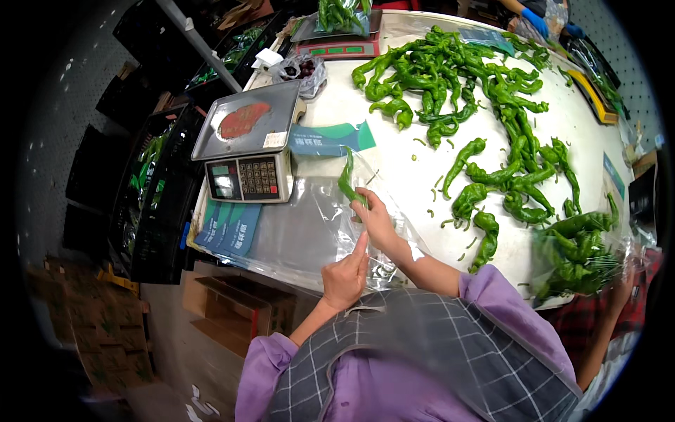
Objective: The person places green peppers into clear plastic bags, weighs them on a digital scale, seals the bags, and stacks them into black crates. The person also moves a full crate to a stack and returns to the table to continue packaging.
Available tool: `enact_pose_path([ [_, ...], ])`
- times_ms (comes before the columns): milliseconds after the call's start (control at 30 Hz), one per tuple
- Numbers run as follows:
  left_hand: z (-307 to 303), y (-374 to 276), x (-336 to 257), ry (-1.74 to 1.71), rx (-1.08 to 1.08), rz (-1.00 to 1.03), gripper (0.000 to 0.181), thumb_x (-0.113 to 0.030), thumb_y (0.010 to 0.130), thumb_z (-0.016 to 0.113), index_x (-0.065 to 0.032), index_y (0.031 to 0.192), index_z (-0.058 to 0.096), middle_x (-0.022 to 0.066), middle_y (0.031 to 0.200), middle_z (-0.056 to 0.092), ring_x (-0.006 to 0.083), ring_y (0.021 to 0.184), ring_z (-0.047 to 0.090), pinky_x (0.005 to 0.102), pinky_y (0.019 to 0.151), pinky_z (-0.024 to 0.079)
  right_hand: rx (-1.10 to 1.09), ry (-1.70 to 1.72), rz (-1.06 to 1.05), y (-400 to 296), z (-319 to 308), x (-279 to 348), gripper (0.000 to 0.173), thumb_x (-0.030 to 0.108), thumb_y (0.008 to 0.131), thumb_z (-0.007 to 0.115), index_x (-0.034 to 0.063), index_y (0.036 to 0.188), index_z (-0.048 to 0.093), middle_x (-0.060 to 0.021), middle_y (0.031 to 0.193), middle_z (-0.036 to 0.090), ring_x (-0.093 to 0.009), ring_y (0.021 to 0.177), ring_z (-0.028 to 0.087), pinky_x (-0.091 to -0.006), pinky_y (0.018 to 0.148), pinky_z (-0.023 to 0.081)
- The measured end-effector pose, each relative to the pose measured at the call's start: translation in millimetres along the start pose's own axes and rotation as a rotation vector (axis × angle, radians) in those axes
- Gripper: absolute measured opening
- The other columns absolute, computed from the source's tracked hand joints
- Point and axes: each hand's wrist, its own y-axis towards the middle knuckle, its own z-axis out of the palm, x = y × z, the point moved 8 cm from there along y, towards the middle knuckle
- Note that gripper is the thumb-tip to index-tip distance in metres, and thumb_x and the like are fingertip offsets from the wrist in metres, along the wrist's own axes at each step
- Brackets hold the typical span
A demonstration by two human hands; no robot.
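A single long green pepper (345, 176) is held in my right hand (377, 219), its tip pointing away from me over the table. My left hand (344, 279) grips the near part of a clear plastic bag (300, 221), index finger extended close to my right hand. The bag lies flat on the white table (337, 111), partly over blue and green printed bags (229, 227). Just beyond it sits a digital scale (248, 176) with a stained metal pan. Plastic film around my fingers hides part of the grip.
Loose green peppers (437, 74) spread across the far and right table. A co-worker at right holds a filled bag of peppers (580, 253). Blue-gloved hands (537, 22) work at the far edge. Another scale (337, 45) bears a pepper bag. Black crates (158, 211) and an open cardboard box (237, 311) stand left.
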Motion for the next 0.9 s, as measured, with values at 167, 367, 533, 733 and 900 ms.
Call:
enact_pose_path([
  [167, 4.9, -5.2, 7.8, -0.052, -0.069, 0.03, 0.041, -0.011, 0.082, 0.053, -0.0077, 0.122, 0.049, 0.0124, 0.06, 0.057, 0.0266, 0.048, 0.055, 0.034, 0.045, 0.042, 0.106, 0.093, -0.185, 3.0, 21.0, 29.0, 0.042, 0.023, 0.089, 0.044, 0.0032, 0.125, 0.035, -0.0137, 0.106, 0.052, -0.017, 0.088, 0.054, -0.0304, 0.072, 0.049],
  [367, 16.5, -0.1, 18.7, -0.058, -0.025, -0.011, 0.036, -0.01, 0.089, 0.044, -0.0004, 0.124, 0.045, 0.0085, 0.053, 0.05, 0.0136, 0.045, 0.053, 0.0278, 0.047, 0.042, -0.054, -0.609, -0.623, 46.9, 9.4, -3.5, 0.046, 0.019, 0.079, 0.054, -0.0007, 0.118, 0.041, -0.024, 0.118, 0.043, -0.037, 0.108, 0.043, -0.0397, 0.09, 0.036],
  [533, 16.7, 5.6, 31.0, -0.264, -0.003, -0.23, 0.039, -0.006, 0.087, 0.041, -0.0015, 0.126, 0.043, 0.0057, 0.056, 0.049, 0.0129, 0.046, 0.05, 0.0267, 0.045, 0.04, 0.662, -0.96, -0.37, -23.7, 25.1, 15.6, 0.042, 0.022, 0.075, 0.058, -0.0031, 0.108, 0.05, -0.0242, 0.114, 0.047, -0.035, 0.103, 0.049, -0.0385, 0.086, 0.041],
  [733, 18.3, 8.6, 33.2, -0.33, -0.004, -0.252, 0.036, -0.008, 0.091, 0.038, -0.0026, 0.126, 0.044, -0.0013, 0.058, 0.042, 0.0054, 0.048, 0.045, 0.0215, 0.045, 0.039, 1.093, -0.364, 0.095, -121.7, -18.6, 74.1, 0.037, 0.021, 0.085, 0.054, 0.0013, 0.117, 0.05, -0.015, 0.11, 0.056, -0.025, 0.099, 0.055, -0.0333, 0.085, 0.042],
  [900, 34.0, 5.9, 39.0, -0.266, 0.083, -0.234, 0.034, -0.01, 0.087, 0.047, -0.0078, 0.122, 0.05, 0.0093, 0.052, 0.049, 0.0169, 0.045, 0.052, 0.0295, 0.046, 0.04, 0.394, -0.594, -0.409, -88.8, -66.1, 136.0, 0.038, 0.019, 0.078, 0.06, 0.0042, 0.112, 0.053, -0.0155, 0.105, 0.057, -0.026, 0.098, 0.055, -0.0332, 0.085, 0.042],
])
